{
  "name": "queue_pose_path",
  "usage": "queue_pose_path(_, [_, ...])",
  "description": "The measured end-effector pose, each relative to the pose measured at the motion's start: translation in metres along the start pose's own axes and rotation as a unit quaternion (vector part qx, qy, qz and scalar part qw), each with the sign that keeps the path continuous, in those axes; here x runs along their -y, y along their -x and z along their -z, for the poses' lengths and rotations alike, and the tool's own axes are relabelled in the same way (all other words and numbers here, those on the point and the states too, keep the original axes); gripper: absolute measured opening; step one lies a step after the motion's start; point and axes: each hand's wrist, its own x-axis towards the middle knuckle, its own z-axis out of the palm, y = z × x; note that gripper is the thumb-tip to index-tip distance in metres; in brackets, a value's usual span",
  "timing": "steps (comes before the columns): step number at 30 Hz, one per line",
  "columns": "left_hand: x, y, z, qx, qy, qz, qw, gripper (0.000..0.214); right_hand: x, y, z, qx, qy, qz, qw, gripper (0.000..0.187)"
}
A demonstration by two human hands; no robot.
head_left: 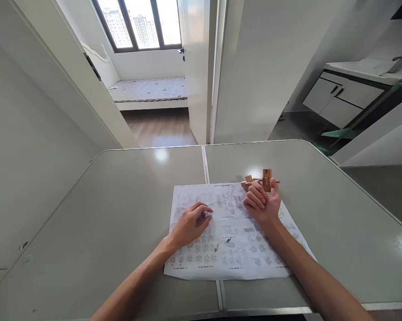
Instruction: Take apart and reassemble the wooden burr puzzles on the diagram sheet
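In my head view, I see the left hand [191, 223] over a printed sheet [225, 265], its thumb and index fingertips slightly apart, paper beneath them. The right hand [263, 203] has fingers curled inward, thumb raised apart; I cannot tell whether they grip anything. Wooden pieces [248, 179] sit just beyond those fingers, a marked block [267, 173] beside the thumb tip.

A dark-framed window [156, 23] looks onto tall buildings [141, 32], with a bed [150, 89] below it and an open white door [197, 71] alongside. On the right, a grey tap [401, 60] stands above a white cabinet [346, 100].
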Motion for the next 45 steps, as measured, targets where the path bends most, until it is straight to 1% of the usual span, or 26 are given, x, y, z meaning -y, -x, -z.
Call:
queue_pose_path(6, [0.0, 0.0, 0.0, -0.007, -0.003, -0.009, 1.0, 0.015, 0.004, -0.001, 0.001, 0.001, 0.014, 0.016, 1.0, 0.049])
queue_pose_path(11, [0.0, -0.001, 0.001, -0.005, -0.011, -0.01, 1.0, 0.015, 0.009, -0.002, 0.002, 0.013, -0.016, 0.021, 1.0, 0.046])
queue_pose_path(14, [0.0, -0.001, 0.001, -0.002, -0.008, -0.009, 1.0, 0.015, 0.011, -0.003, 0.006, 0.013, -0.034, 0.018, 0.999, 0.042])
queue_pose_path(17, [0.0, 0.0, 0.001, -0.002, -0.004, -0.009, 1.0, 0.015, 0.013, -0.004, 0.01, 0.014, -0.031, 0.016, 0.999, 0.038])
queue_pose_path(22, [0.0, 0.0, 0.0, 0.001, -0.003, -0.003, 1.0, 0.015, 0.014, -0.005, 0.014, 0.031, -0.059, 0.006, 0.998, 0.035])
queue_pose_path(26, [0.0, 0.0, 0.0, 0.0, 0.001, 0.001, 1.0, 0.013, 0.015, -0.005, 0.014, 0.023, -0.074, 0.006, 0.997, 0.034])
queue_pose_path(31, [0.0, 0.0, 0.0, 0.004, -0.001, 0.001, 1.0, 0.013, 0.016, -0.005, 0.013, 0.001, -0.057, 0.012, 0.998, 0.037])
queue_pose_path(36, [-0.001, 0.0, 0.0, 0.001, 0.003, 0.003, 1.0, 0.012, 0.016, -0.006, 0.016, 0.013, -0.054, 0.016, 0.998, 0.038])
queue_pose_path(45, [0.0, 0.0, 0.0, 0.004, 0.003, 0.0, 1.0, 0.013, 0.017, -0.008, 0.023, 0.013, -0.109, 0.007, 0.994, 0.039])
